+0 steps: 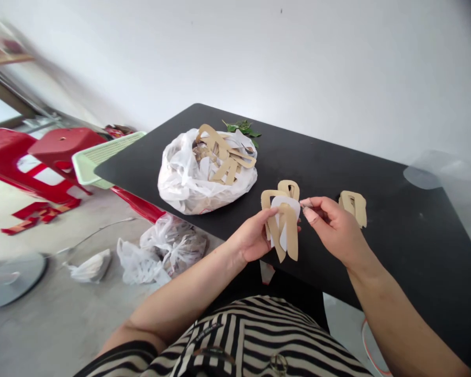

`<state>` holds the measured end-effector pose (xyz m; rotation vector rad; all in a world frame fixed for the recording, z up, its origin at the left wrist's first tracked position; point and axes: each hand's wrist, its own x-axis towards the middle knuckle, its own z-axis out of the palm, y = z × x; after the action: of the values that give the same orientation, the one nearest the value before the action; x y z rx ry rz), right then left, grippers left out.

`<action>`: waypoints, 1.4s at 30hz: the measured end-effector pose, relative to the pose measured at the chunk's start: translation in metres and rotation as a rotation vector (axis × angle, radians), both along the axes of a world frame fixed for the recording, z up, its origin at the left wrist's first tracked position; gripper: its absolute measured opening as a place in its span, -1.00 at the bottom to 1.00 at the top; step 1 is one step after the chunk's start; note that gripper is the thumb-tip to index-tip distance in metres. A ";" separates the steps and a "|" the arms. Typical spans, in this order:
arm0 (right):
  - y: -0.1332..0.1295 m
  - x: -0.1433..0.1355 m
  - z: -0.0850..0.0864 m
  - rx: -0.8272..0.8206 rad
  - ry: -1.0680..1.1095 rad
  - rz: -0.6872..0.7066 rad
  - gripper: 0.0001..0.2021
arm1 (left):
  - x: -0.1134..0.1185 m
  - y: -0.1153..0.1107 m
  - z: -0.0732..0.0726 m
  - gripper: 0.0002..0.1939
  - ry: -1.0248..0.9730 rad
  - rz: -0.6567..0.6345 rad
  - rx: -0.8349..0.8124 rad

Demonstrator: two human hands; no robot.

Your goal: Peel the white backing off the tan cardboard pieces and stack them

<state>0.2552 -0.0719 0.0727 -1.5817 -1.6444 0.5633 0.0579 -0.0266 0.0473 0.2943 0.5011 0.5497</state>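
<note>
My left hand (254, 234) grips several U-shaped cardboard pieces (291, 235) over the near edge of the table, thumb on top. They are tan on one face; one white-faced piece (292, 202) lies among them, and their legs fan toward me. At the right of the white piece, my right hand (335, 226) is closed in a pinch by its edge. What sits between those fingertips is too small to make out. Another tan U-shaped piece (288, 184) shows just beyond the held ones. To the right lies a small stack of similar cardboard pieces (360, 208).
A white plastic bag (176, 178) full of cardboard pieces stands on the black table (325, 159), with green leaves (243, 127) behind it. Left of the table are a pale green basket (88, 166) and red stools (65, 144). Plastic bags (172, 246) lie on the floor.
</note>
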 end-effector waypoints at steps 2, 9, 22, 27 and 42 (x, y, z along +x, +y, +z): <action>-0.003 -0.005 0.002 0.004 -0.093 0.025 -0.77 | 0.002 -0.001 -0.005 -0.56 -0.059 -0.025 -0.059; -0.008 -0.017 -0.002 -0.005 -0.438 0.028 -0.73 | 0.004 -0.006 -0.013 -0.57 0.002 -0.007 -0.116; -0.037 0.012 0.014 -0.150 0.064 0.082 -0.83 | 0.013 -0.012 -0.015 -0.65 0.191 0.065 -0.134; -0.032 0.093 0.011 -0.152 0.260 -0.210 -0.74 | 0.018 -0.014 -0.018 -0.60 0.170 0.037 -0.048; 0.045 0.185 -0.029 -0.056 -0.210 -0.509 -0.66 | 0.037 -0.014 -0.010 -0.63 0.193 0.074 -0.042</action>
<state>0.4405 -0.0270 0.0438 -2.0622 -1.2974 0.1811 0.0950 -0.0410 0.0377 0.2910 0.7115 0.5845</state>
